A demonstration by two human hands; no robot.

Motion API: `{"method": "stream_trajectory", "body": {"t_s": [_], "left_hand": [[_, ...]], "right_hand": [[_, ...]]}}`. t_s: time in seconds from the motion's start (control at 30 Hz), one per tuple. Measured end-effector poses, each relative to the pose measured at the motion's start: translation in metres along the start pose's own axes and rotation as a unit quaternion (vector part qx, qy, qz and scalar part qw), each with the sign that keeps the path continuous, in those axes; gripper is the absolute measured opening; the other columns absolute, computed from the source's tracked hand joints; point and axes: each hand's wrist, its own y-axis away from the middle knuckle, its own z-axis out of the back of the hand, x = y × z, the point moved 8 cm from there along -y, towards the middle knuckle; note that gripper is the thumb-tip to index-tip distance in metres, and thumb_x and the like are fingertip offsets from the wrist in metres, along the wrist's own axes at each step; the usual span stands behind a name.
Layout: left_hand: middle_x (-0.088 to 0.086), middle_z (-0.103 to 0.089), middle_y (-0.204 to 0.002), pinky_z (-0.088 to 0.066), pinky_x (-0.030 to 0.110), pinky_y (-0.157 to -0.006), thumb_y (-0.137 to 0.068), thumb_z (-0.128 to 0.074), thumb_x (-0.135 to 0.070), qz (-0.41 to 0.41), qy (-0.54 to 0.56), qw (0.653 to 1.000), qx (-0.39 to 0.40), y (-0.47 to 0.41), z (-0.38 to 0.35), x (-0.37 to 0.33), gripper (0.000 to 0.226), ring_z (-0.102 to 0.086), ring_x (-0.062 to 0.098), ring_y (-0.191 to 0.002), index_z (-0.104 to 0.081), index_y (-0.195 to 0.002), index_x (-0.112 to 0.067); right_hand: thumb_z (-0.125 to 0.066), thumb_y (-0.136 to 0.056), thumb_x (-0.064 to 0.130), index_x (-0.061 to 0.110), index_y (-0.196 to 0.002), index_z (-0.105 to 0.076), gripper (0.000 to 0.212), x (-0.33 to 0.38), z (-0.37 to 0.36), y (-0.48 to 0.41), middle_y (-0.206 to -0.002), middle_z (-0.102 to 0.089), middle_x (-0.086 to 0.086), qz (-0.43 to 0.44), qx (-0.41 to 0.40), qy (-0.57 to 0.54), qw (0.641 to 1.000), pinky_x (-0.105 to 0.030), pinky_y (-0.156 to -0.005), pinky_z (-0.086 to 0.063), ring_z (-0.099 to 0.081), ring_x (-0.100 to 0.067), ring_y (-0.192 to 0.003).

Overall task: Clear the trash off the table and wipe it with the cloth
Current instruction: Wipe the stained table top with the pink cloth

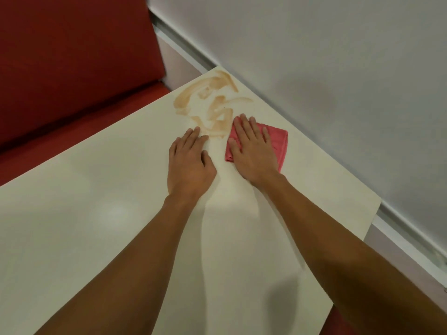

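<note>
A folded pink cloth lies flat on the cream table near its far right edge. My right hand presses on the cloth with straight, spread fingers and covers most of its left half. My left hand rests flat on the bare tabletop just left of the cloth, fingers straight. A smeared brown stain spreads over the far corner of the table, just beyond both hands' fingertips. No trash is in view.
A red padded bench runs along the table's far left side. A grey wall with a pale rail stands close along the table's right edge.
</note>
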Motion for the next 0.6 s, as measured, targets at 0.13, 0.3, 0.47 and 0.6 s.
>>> {"method": "stream_trajectory", "body": {"t_s": [0.13,0.3,0.47,0.6], "left_hand": [[0.004,-0.047,-0.161,-0.018,0.042,-0.130,-0.100,-0.053,-0.013,0.007,0.030,0.999,-0.014,-0.003,-0.002,0.005,0.046,-0.034,0.018,-0.154,-0.059,-0.146,-0.013],[0.007,-0.048,-0.160,-0.008,0.036,-0.132,-0.101,-0.053,-0.009,0.062,0.052,0.996,-0.030,-0.017,0.003,0.010,0.047,-0.034,0.020,-0.154,-0.056,-0.148,-0.009],[0.007,-0.049,-0.159,-0.016,0.040,-0.131,-0.099,-0.052,-0.017,0.068,0.008,0.997,-0.040,-0.025,-0.002,0.011,0.048,-0.037,0.023,-0.152,-0.059,-0.146,-0.010],[0.007,-0.051,-0.157,-0.026,0.047,-0.127,-0.094,-0.045,-0.023,0.055,-0.018,0.996,-0.062,-0.025,0.001,0.007,0.053,-0.042,0.024,-0.149,-0.062,-0.142,-0.010]], "right_hand": [[-0.012,-0.112,0.050,0.026,-0.169,-0.006,0.062,-0.044,0.009,0.005,-0.176,-0.003,0.008,0.029,-0.001,0.009,1.000,-0.042,-0.132,0.000,0.003,-0.012,-0.162],[-0.011,-0.111,0.044,0.014,-0.168,-0.002,0.066,-0.027,0.013,-0.064,-0.177,-0.002,-0.005,-0.085,-0.021,0.011,0.996,-0.049,-0.131,-0.002,0.001,-0.023,-0.163],[-0.010,-0.111,0.049,0.024,-0.169,-0.001,0.063,-0.022,0.006,-0.023,-0.176,0.000,0.006,0.102,0.014,0.018,0.995,-0.041,-0.132,0.001,0.004,-0.013,-0.162],[-0.012,-0.110,0.045,0.017,-0.169,-0.004,0.065,-0.044,0.014,-0.064,-0.177,-0.005,-0.002,-0.029,-0.019,0.030,0.999,-0.045,-0.132,-0.002,-0.002,-0.019,-0.163]]}}
